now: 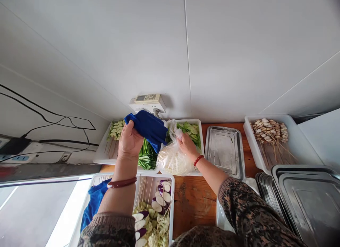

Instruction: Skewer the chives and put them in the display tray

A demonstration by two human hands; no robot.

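Note:
My left hand (130, 139) is closed on a blue cloth (150, 128), held up over a white tray with green chives (147, 155). Pinched at its gathered top, a clear plastic bag (174, 156) is in my right hand (187, 144). Pale, thin stuff, perhaps enoki mushrooms, shows through the bag. It rests in a white tray (201, 133) beside green leafy vegetables (192, 130). Part of the chives lies hidden behind the cloth and my left hand.
Skewered eggplant slices (162, 197) and cauliflower (158, 231) fill a nearer tray, with another blue cloth (95, 201) at its left. A metal tray (225, 151) lies right of the bag. Skewered mushrooms (269, 130) and stacked metal trays (308, 197) stand farther right. A remote (147, 98) sits by the wall.

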